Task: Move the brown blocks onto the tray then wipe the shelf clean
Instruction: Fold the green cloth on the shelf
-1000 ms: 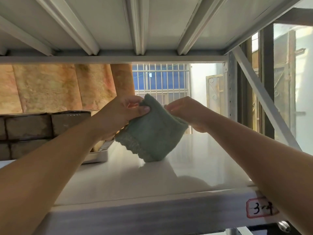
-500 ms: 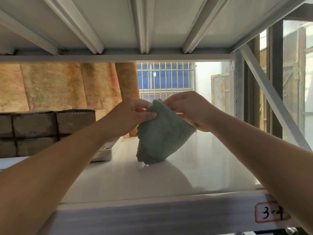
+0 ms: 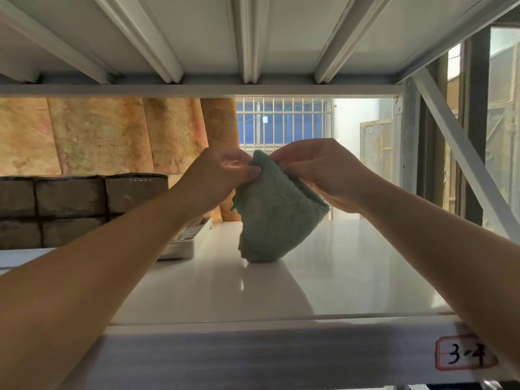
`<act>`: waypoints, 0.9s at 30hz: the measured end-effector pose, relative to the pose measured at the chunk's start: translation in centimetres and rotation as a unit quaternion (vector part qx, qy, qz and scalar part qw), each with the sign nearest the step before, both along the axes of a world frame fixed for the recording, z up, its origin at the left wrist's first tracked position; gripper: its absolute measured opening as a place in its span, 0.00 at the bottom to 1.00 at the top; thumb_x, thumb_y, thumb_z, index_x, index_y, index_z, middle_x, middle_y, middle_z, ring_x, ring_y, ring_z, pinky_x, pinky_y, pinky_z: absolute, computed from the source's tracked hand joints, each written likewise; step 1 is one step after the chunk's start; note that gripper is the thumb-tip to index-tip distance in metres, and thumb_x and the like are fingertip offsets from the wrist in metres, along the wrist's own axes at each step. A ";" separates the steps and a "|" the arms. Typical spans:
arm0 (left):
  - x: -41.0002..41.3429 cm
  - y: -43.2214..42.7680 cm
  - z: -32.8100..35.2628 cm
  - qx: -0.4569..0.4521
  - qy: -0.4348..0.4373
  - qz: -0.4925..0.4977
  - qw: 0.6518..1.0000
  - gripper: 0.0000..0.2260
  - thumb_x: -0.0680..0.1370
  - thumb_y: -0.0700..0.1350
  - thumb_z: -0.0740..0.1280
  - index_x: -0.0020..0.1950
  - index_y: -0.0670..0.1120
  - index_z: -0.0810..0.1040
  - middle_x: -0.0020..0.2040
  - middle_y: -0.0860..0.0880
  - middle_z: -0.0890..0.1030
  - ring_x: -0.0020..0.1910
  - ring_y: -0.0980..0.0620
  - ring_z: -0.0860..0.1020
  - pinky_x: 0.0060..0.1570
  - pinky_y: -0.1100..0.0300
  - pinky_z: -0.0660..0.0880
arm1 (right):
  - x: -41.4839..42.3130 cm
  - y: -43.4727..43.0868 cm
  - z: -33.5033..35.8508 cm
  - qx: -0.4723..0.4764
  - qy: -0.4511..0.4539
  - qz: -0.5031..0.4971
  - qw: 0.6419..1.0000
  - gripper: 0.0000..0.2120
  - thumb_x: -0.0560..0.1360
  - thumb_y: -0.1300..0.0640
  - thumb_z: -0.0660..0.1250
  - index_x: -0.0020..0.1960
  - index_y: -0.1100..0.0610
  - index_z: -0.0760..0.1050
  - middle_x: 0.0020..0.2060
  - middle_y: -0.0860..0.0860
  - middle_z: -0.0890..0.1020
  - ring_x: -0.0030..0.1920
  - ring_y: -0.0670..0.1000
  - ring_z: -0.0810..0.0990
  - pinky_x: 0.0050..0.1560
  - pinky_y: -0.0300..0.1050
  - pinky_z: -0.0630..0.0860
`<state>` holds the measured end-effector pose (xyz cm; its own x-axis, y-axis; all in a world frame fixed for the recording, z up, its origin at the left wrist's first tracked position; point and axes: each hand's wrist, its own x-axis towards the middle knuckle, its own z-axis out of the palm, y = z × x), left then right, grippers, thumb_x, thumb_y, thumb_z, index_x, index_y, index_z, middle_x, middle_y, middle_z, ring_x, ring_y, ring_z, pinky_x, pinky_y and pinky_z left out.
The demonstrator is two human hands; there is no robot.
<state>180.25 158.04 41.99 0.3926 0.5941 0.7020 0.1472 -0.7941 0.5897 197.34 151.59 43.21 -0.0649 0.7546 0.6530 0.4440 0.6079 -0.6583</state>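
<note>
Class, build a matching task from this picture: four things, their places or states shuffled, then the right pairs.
1 green terry cloth
2 brown rectangular blocks
3 white plastic tray
4 red-bordered white label

a on the front of the shelf
b stacked in two rows
c under the blocks
d pinched by left hand and right hand

Pairs: 1-d, 2-b, 3-c, 4-a

Cloth [image 3: 277,220], between left hand [image 3: 219,178] and right hand [image 3: 323,173]: plain muted teal-green. Blocks [image 3: 70,197], left of the left hand: mottled dark brown with blackish seams; tray [image 3: 197,238] below them white; shelf [image 3: 351,277] under both hands glossy white. Curtain [image 3: 98,136] beyond the left hand: blotched orange, yellow and green
</note>
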 end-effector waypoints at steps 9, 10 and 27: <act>0.1 0.4 -0.1 0.059 0.002 0.091 0.994 0.05 0.76 0.47 0.67 0.48 0.48 0.79 0.48 0.53 0.78 0.45 0.60 0.75 0.42 0.67 0.69 | 0.2 0.2 0.0 0.003 0.057 -0.011 0.998 0.09 0.73 0.70 0.67 0.48 0.60 0.82 0.40 0.48 0.84 0.44 0.47 0.83 0.44 0.35 0.80; 0.2 0.2 0.0 0.067 -0.005 0.087 0.994 0.06 0.76 0.47 0.67 0.49 0.47 0.79 0.48 0.53 0.78 0.46 0.58 0.75 0.43 0.65 0.71 | 0.4 0.3 -0.1 0.003 0.072 -0.041 0.997 0.09 0.73 0.70 0.67 0.50 0.61 0.82 0.41 0.48 0.84 0.44 0.47 0.83 0.44 0.35 0.81; 0.4 0.2 -0.5 0.038 0.008 0.039 0.998 0.05 0.77 0.45 0.66 0.47 0.45 0.80 0.47 0.49 0.80 0.51 0.53 0.77 0.52 0.56 0.71 | -0.1 0.2 -0.1 0.000 0.038 0.034 0.999 0.09 0.73 0.70 0.67 0.47 0.59 0.82 0.42 0.50 0.84 0.43 0.46 0.83 0.44 0.35 0.79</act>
<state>180.65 158.28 41.52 0.3584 0.5689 0.7402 0.2190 -0.8220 0.5257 197.20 151.78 43.13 -0.0671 0.7507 0.6573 0.3505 0.6345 -0.6889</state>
